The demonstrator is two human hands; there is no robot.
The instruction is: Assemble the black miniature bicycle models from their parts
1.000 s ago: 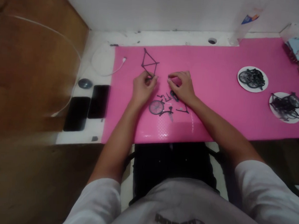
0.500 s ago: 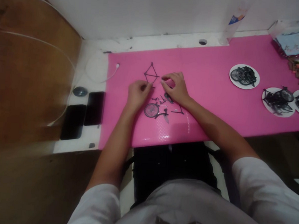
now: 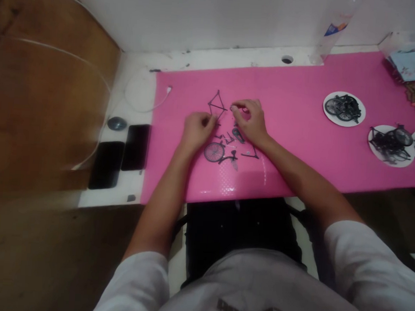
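A thin dark toy bicycle frame (image 3: pixel 217 107) is held by its near end between the thumb and finger of my left hand (image 3: pixel 199 130). To its right, my right hand (image 3: pixel 252 123) is closed in a pinch at the frame's right corner; a tiny piece seems to sit at the fingertips, too small to name. Below the hands lie a small spoked wheel (image 3: pixel 214 152), a black oval part (image 3: pixel 238 135), an angled dark rod (image 3: pixel 251 155) and several little dark pieces (image 3: pixel 228 138) on the pink table cover (image 3: pixel 292 146).
White plates (image 3: pixel 327 118) with dark bicycle parts stand at the right. A clear bottle (image 3: pixel 332 34) and a plastic-wrapped pack (image 3: pixel 413 62) are at the back. Two black phones (image 3: pixel 105 164), a dark round object (image 3: pixel 117 123) and a white cable (image 3: pixel 157 106) lie at the left.
The whole view has shifted slightly. My right hand has drawn a little away from the frame's corner, fingertips closer together; my left hand keeps its hold on the frame.
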